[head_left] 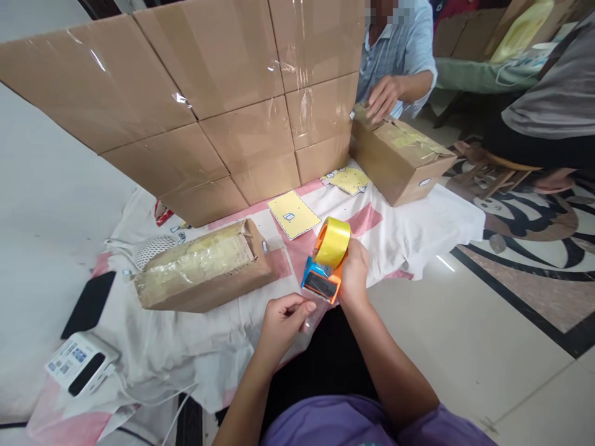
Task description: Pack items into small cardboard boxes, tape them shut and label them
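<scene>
My right hand (354,270) is wrapped round an orange and blue tape dispenser (320,282) that carries a yellow roll of tape (333,243). Just below its cutter, my left hand (286,319) pinches the loose end of the clear tape (316,314) between thumb and fingers. A cardboard box (204,269) with tape along its top lies on the cloth, left of my hands and apart from them. Behind the dispenser, a yellow card (294,214) rests flat on the cloth.
A wall of stacked cartons (242,99) stands at the back. Across the table, a person's hand (385,98) touches another carton (395,155). On the left are a white device (81,365) with cables and a black phone-like slab (89,303). A seated person (553,99) is at right.
</scene>
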The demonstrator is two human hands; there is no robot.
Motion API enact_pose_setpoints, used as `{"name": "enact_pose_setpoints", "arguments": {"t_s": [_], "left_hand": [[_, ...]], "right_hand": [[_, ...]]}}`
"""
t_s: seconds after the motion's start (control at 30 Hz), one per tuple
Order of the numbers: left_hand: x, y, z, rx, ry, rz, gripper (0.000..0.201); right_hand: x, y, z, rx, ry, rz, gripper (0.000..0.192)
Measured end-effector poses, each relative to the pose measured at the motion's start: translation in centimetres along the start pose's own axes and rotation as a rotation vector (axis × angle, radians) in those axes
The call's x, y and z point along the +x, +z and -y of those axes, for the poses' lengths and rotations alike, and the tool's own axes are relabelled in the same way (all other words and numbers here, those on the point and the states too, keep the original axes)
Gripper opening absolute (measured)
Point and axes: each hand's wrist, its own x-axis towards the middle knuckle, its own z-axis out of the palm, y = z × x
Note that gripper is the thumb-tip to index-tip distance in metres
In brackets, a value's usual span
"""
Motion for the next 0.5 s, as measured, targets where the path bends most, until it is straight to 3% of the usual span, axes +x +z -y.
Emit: {"name": "enact_pose_setpoints", "arguments": {"t_s": [0.2,0.27,0.4,0.5], "left_hand": [[-2.6,-1.5,-1.5,-0.068,-0.105,-0.011,0.049],[-2.9,-1.7,-1.5,-0.054,-0.097,-0.033,0.049],[-2.2,-1.2,-0.8,-0.027,-0.037,-0.059,0.045],[-1.3,-0.5,-0.6,0.034,0.153,-0.075,0.045]], "right_hand": [[0.7,-0.4,0.5,-0.216,-0.481,-0.050,0.044],[0.6,-0.1,0.8,-0.224,-0.523,-0.038,0.044],[-0.4,1.0,0.9,-0.045,-0.249,-0.015,0.039],[-1.3,1.2,0.2,0.001,0.009,0.065,0.035]]}}
